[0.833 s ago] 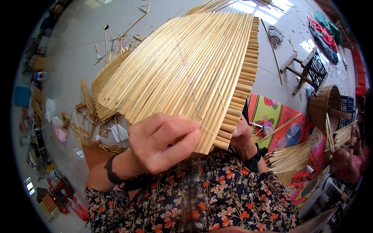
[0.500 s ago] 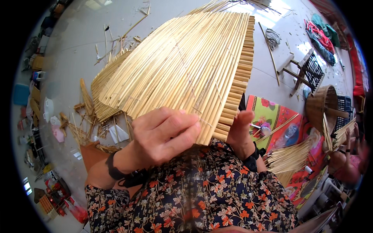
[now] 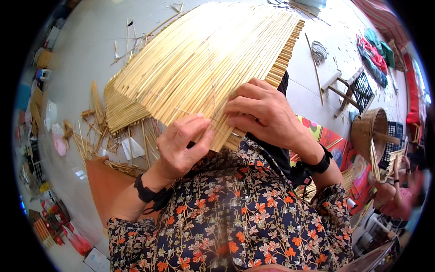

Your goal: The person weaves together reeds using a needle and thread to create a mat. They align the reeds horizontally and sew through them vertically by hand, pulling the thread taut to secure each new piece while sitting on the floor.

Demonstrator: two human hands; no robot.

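Note:
A wide mat of straw-coloured reed stalks [image 3: 181,72], laid side by side and stitched across with thin thread, stretches away from my lap. Its right side shows a row of cut stalk ends. At the near edge my left hand [image 3: 183,143] is closed, thumb and forefinger gripping the mat. My right hand [image 3: 265,113] lies over the near right part, its fingers curled and pinched together on the top face close to the left fingertips. Whatever is between the right fingertips is too small to make out. Beneath the mat's left side sits a second reed layer [image 3: 122,109].
Loose stalks and scraps [image 3: 97,115] litter the floor at left. To the right are a small stool [image 3: 358,88], a woven basket [image 3: 369,129], a flowered cloth [image 3: 326,140] and a pile of clothes [image 3: 374,54]. Another person's arm [image 3: 398,181] shows at far right, holding stalks.
My right hand has come from below the mat's right edge up onto its top face. My left hand has shifted slightly left, and the mat has tilted and turned a little.

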